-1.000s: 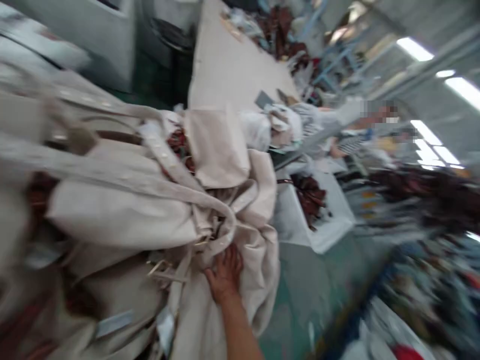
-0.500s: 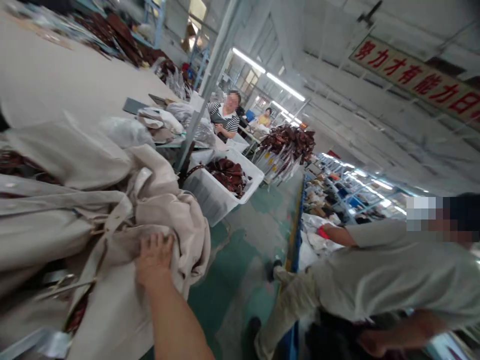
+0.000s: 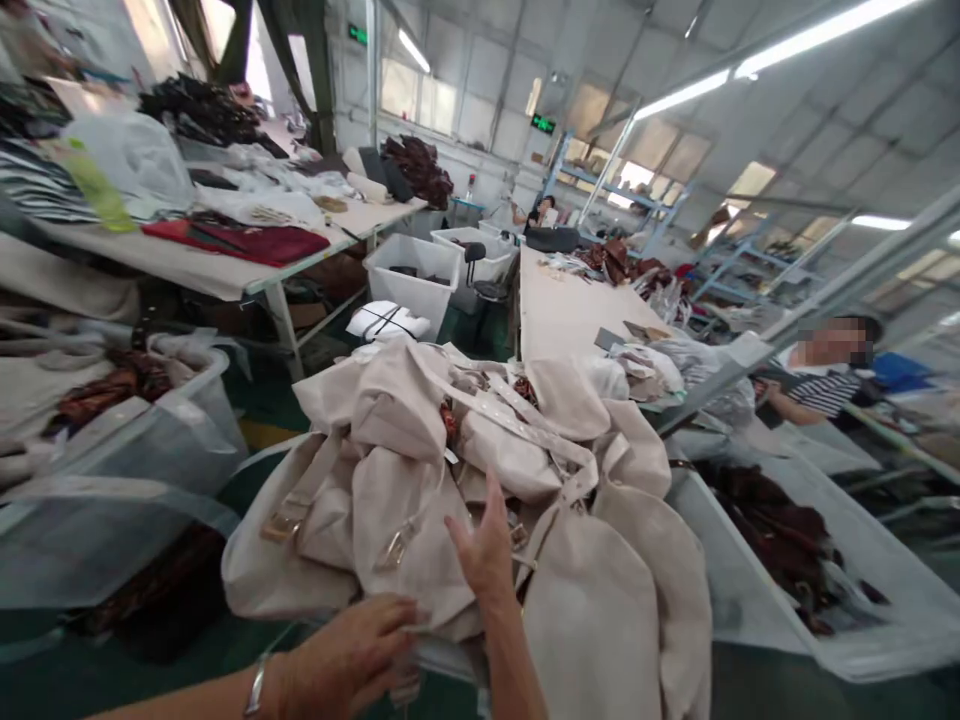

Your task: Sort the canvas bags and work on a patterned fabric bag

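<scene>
At left, past a strip of floor (image 3: 262, 400), a translucent bin (image 3: 105, 560) faces our heaped beige bags (image 3: 405, 480). Our left hand (image 3: 345, 650) blurs at their near edge, its fingers' hold unclear; our right hand (image 3: 484, 545), fingers spread and empty, is over the middle. A white bin (image 3: 739, 590) crowds their right edge.

Left hand (image 3: 345, 650) is blurring at the fingers, near frame edge is cutting off right forearm (image 3: 511, 640), pale bags (image 3: 420, 500) are hiding what's lying beneath.
</scene>
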`<state>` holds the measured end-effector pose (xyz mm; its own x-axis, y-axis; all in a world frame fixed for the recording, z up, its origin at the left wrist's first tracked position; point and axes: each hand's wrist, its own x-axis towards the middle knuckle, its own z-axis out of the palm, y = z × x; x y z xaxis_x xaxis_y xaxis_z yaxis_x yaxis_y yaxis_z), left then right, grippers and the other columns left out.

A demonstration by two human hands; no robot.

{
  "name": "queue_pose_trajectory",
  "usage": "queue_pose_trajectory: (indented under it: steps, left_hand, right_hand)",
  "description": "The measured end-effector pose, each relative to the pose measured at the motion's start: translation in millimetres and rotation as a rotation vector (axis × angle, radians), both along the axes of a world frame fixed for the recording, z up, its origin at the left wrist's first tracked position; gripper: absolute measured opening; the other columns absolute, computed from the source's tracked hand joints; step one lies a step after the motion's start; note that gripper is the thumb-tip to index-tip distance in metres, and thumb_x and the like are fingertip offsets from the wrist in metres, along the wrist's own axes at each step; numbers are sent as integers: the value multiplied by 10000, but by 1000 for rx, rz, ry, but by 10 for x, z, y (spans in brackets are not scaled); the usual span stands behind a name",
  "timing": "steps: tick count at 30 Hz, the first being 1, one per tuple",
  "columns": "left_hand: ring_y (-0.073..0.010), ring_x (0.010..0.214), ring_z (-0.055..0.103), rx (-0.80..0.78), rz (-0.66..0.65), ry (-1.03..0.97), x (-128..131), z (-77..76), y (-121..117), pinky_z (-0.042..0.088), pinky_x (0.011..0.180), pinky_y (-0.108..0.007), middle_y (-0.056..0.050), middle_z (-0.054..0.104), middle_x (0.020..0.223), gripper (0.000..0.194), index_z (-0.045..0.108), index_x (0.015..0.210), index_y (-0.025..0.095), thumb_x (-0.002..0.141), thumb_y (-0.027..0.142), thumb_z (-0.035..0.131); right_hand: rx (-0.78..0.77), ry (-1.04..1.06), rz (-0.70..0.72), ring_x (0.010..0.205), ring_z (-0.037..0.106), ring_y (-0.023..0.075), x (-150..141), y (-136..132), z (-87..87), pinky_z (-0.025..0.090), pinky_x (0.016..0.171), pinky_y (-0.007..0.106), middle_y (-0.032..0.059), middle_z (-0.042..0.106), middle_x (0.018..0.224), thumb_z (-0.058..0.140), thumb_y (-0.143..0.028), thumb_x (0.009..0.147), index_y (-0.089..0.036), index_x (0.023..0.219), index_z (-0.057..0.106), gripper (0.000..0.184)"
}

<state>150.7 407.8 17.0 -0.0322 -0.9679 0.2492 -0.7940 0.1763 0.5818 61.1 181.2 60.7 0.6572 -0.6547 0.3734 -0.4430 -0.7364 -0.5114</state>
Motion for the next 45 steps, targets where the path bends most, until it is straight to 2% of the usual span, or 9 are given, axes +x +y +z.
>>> queue_pose_trajectory:
  steps: [6, 12, 20, 23, 27, 31, 34, 39, 45]
  left_hand:
    - [-257, 1359, 497, -15, 158, -167, 830, -96, 769, 446, 1153, -437, -72, 532, 1473, 560, 583, 1307, 255, 784, 59, 542]
    - [-282, 1380, 475, 115, 269, -177, 1382, -457, 1263, 420, 1154, -466, -101, 478, 1523, 531, 608, 1323, 235, 806, 118, 580]
    - [-255, 1238, 612, -24, 136, -263, 1862, -756, 1197, 524, 1024, -365, 3, 618, 1393, 444, 721, 1179, 291, 785, 188, 541]
    - [-185, 1099, 685, -182, 114, -238, 1965, -681, 1133, 575, 882, -264, 83, 706, 1242, 429, 700, 1183, 369, 825, 209, 526]
    - [-111, 991, 701, -344, 118, -156, 1889, -312, 751, 559, 863, -183, 111, 701, 1212, 610, 403, 1495, 428, 919, 253, 496]
    - [-318, 1384, 468, -275, 11, -272, 1394, 211, -78, 446, 1115, -438, -78, 412, 1569, 793, 325, 1565, 296, 858, 454, 647]
    - [-443, 1472, 286, -171, -48, -324, 960, 434, -654, 350, 1145, -624, -201, 259, 1622, 897, 430, 1518, 227, 737, 520, 761]
    - [-393, 1517, 194, 195, -35, -291, 725, 485, -1115, 206, 1218, -632, -182, 244, 1629, 790, 551, 1424, 154, 721, 458, 744]
    - [-466, 1506, 152, 590, 1, -261, 724, 122, -1385, 185, 1123, -778, -176, 125, 1652, 1025, 355, 1559, 207, 652, 455, 763]
  right_hand:
    - [-25, 150, 40, 1460, 319, 340, 1537, 127, 29, 305, 1187, 501, 216, 352, 1574, 794, -280, 759, -100, 1557, 254, 981]
    - [-28, 355, 5, 929, 662, 193, 2033, -13, -25, 548, 879, 410, 45, 678, 1015, 637, -328, 977, -146, 1070, 655, 205]
    - [-354, 317, -80, 939, 601, 207, 537, 321, 1279, 466, 868, 340, 58, 691, 962, 509, -146, 997, -191, 1059, 695, 202]
    - [-445, 314, -116, 920, 591, 212, -290, 702, 1440, 436, 878, 328, 63, 705, 962, 482, -128, 998, -208, 1082, 699, 246]
    - [-421, 397, -177, 735, 603, 215, -935, 1098, 869, 447, 687, 302, 42, 692, 772, 484, 22, 854, -195, 891, 714, 318]
    - [-310, 450, -247, 682, 660, 224, -1108, 1151, 248, 493, 611, 292, 54, 704, 728, 481, 83, 631, -167, 832, 717, 398]
    - [-246, 446, -199, 793, 715, 222, -1103, 992, 187, 561, 726, 294, 70, 759, 865, 476, 50, 590, -157, 952, 738, 493]
    - [-144, 372, -228, 1425, 420, 283, -656, 650, 152, 404, 1142, 503, 94, 499, 1510, 513, -145, 869, -208, 1485, 470, 622]
    - [13, 416, -497, 1441, 280, 528, -344, 462, -549, 276, 1055, 801, 241, 378, 1557, 686, -435, 878, -199, 1449, 539, 636]
